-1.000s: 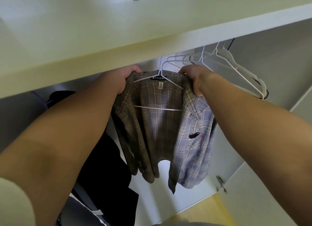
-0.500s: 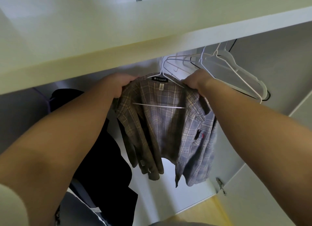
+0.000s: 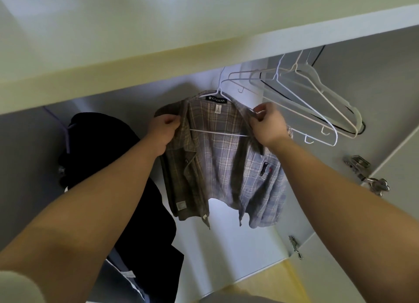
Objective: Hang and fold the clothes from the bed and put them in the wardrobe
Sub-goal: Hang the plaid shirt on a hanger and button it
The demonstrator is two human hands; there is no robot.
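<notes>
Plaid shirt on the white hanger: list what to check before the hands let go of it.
1. Hook of the white wire hanger over the rail: cannot tell; the pale wardrobe shelf edge hides the rail.
2. Collar of the brown and blue plaid shirt centred at the hanger's neck: ok.
3. Grip: ok; the left hand grips the shirt's left front, and the right hand pinches its right collar.
4. Shirt front closed: not ok; it hangs open.
5. Gap to the black hanging garment: ok; apart.
6. Clear of the empty white hangers: cannot tell.
</notes>
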